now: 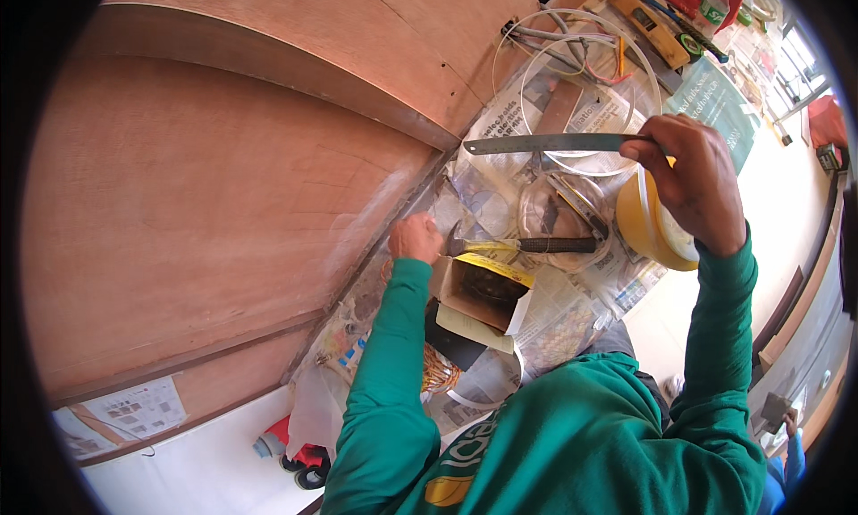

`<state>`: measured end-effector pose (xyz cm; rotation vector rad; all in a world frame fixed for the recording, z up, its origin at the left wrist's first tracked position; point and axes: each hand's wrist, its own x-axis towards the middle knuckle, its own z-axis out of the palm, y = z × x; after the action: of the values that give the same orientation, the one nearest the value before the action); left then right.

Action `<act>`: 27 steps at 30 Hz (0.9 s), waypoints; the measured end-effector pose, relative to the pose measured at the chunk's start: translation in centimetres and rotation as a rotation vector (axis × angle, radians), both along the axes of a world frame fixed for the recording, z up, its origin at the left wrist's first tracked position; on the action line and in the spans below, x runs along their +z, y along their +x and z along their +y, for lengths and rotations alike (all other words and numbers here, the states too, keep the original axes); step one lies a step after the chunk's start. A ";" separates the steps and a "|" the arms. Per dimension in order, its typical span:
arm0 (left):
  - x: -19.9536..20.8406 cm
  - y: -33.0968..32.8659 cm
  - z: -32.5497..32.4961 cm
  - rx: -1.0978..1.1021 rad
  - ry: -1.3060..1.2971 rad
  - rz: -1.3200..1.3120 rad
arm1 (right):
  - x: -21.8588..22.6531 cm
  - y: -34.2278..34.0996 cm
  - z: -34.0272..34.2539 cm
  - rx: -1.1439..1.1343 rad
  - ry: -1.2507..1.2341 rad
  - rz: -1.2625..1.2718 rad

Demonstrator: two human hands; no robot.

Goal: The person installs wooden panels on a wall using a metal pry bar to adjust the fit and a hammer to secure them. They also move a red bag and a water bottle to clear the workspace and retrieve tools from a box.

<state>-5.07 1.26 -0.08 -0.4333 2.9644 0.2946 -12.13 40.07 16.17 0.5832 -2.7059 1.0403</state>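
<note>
My right hand (695, 180) is raised over the newspaper-covered surface, its fingers closed on one end of a steel ruler (545, 143). The ruler points left, toward the wooden panel (223, 202). My left hand (416, 239) is curled at the foot of that panel, and whatever its fingers may hold is hidden. Just right of it lies a claw hammer (527, 245) with a black and yellow handle. Below the hammer an open cardboard box (483, 292) shows a dark inside. A clear round tub (541, 213) with a cutter knife (579, 202) across it sits behind the hammer.
A yellow bucket (636, 225) stands beneath my right hand. Loops of white cable (527, 95), a wooden tool (648, 28) and a green bottle (715, 4) lie at the far end. Copper-coloured wire (438, 372) is near my left forearm. Another person's blue sleeve (794, 461) shows at lower right.
</note>
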 end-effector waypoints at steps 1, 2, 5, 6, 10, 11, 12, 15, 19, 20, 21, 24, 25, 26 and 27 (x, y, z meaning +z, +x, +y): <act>0.4 0.4 0.5 -0.070 0.029 0.005 | 0.0 0.4 -0.1 -0.020 -0.020 -0.034; 0.7 0.6 1.2 -0.082 0.069 0.033 | -0.1 0.6 0.0 -0.034 -0.029 -0.018; 1.6 0.8 4.1 -0.117 0.163 0.088 | -0.1 0.8 -0.3 -0.110 -0.062 -0.097; 2.0 0.4 4.9 -0.131 0.178 0.085 | 0.0 0.8 -0.5 -0.141 -0.072 -0.099; 0.8 0.1 8.7 -0.249 0.194 0.054 | 0.9 0.9 -1.7 -0.236 -0.157 -0.115; 1.1 -0.1 10.0 -0.285 0.196 0.007 | 1.1 0.9 -2.0 -0.262 -0.192 -0.124; 1.7 0.0 10.8 -0.274 0.203 0.011 | 1.3 1.1 -2.3 -0.281 -0.226 -0.122; 4.0 0.3 12.1 -0.252 0.211 0.002 | 1.6 1.6 -2.7 -0.320 -0.306 -0.121; 7.6 0.9 7.3 -0.254 0.232 0.149 | 1.9 2.8 -3.1 -0.272 -0.587 -0.221; 9.1 1.2 6.4 -0.253 0.241 0.225 | 1.7 3.5 -3.3 -0.250 -0.698 -0.273; 10.9 1.7 5.3 -0.169 0.352 0.239 | 1.2 4.1 -3.6 -0.220 -0.763 -0.316; 17.4 4.6 2.3 0.049 0.469 0.317 | -0.4 5.7 -4.7 -0.175 -0.901 -0.449; 19.4 6.1 1.4 0.105 0.479 0.411 | -1.2 6.4 -5.3 -0.120 -0.949 -0.518; 21.2 7.5 0.7 0.155 0.492 0.506 | -2.4 7.0 -6.1 -0.091 -0.925 -0.544; 23.0 9.1 0.0 0.209 0.445 0.600 | -4.0 7.7 -6.7 -0.065 -0.897 -0.566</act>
<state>4.03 1.29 22.88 -0.6914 3.2441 1.2801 -4.48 33.36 12.18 0.0226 -2.1964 2.4430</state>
